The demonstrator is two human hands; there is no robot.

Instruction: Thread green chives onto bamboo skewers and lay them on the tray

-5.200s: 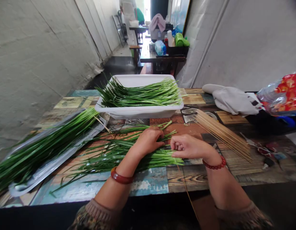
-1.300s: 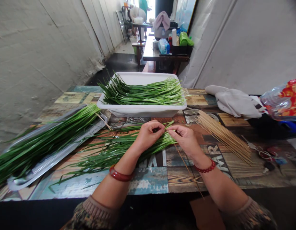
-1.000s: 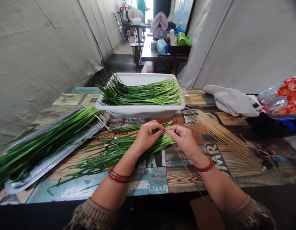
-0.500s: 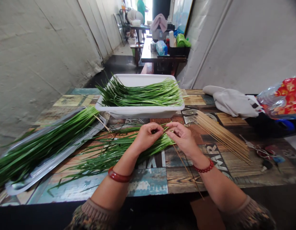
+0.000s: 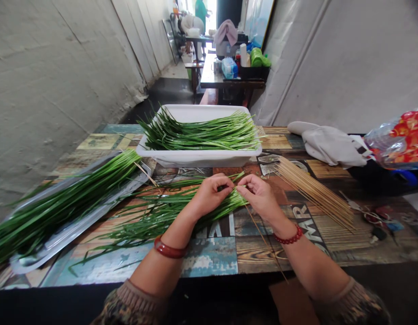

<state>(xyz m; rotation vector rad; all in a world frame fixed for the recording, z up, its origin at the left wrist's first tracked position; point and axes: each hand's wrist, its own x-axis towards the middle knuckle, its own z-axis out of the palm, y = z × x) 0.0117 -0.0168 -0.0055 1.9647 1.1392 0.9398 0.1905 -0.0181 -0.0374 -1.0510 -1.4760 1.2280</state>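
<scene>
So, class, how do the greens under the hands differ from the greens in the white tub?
The table greens spread loosely on the tabletop; the tub greens lie in the white tub. The left hand and right hand are at the table greens' pale ends; no hand touches the tub greens. Both have pale ends rightward.

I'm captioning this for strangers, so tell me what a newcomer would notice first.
Probably the white tub of long green chives, far back on the table. Next, the left hand and right hand, fingertips close together at loose chives in front of it. Then the wooden skewers, lying to the right.
</scene>
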